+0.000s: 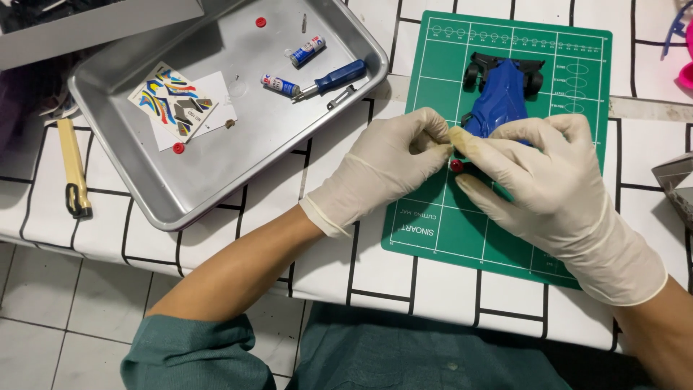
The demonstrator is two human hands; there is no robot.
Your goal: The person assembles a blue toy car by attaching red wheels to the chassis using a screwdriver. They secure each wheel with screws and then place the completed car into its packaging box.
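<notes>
Both gloved hands, left hand [386,170] and right hand [548,184], pinching a small red wheel part [456,165] at the blue toy car [499,101], just beyond the fingers, on the green mat [433,224]. Likely to slip free; gloves blunt the grip.

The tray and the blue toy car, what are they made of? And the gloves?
The tray looks like metal: dull silver with soft reflections and a rolled rim. The blue toy car seems to be hard plastic, smooth and slightly shiny, with black wheels, probably plastic or rubber. The gloves on the left hand and right hand look like thin, cream-coloured latex or similar; they wrinkle and cling.
</notes>
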